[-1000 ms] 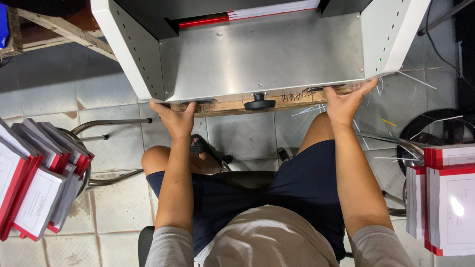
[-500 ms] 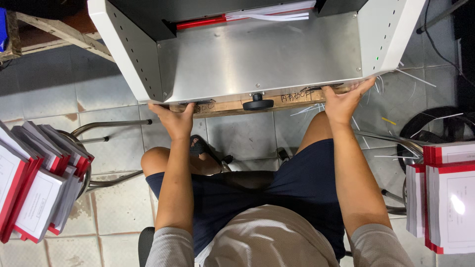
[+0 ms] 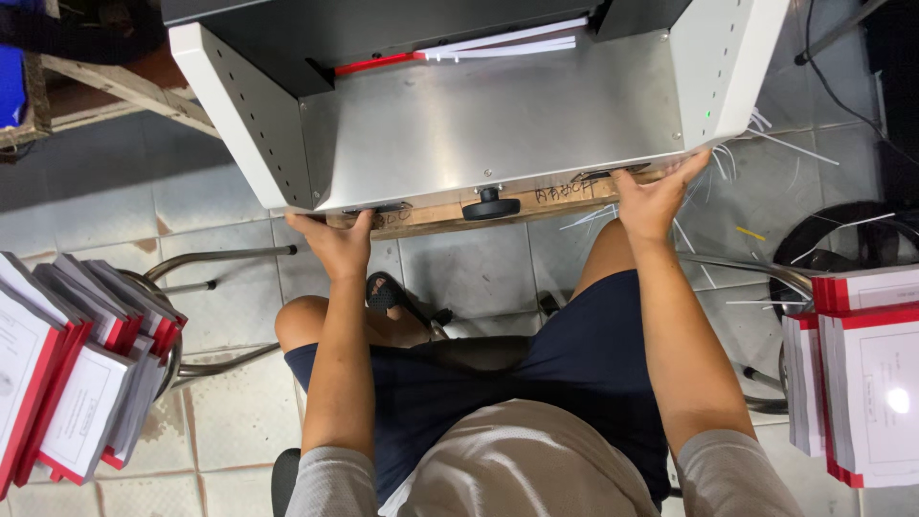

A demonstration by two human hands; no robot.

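A stack of white paper [image 3: 507, 46] with a red edge is carried on the cutter's steel table [image 3: 488, 134]; paper strips [image 3: 766, 124] are scattered on the tiled floor [image 3: 230, 287].

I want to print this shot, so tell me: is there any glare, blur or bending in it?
Head view: sharp overall; soft sheen on the metal tray; a bright glare spot on the right booklet stack; the machine's side walls splay outward, wide-lens distortion; left hand and right hand evenly lit, little shadow.

Paper stack [image 3: 498, 48] behind metal bed [image 3: 498, 124]
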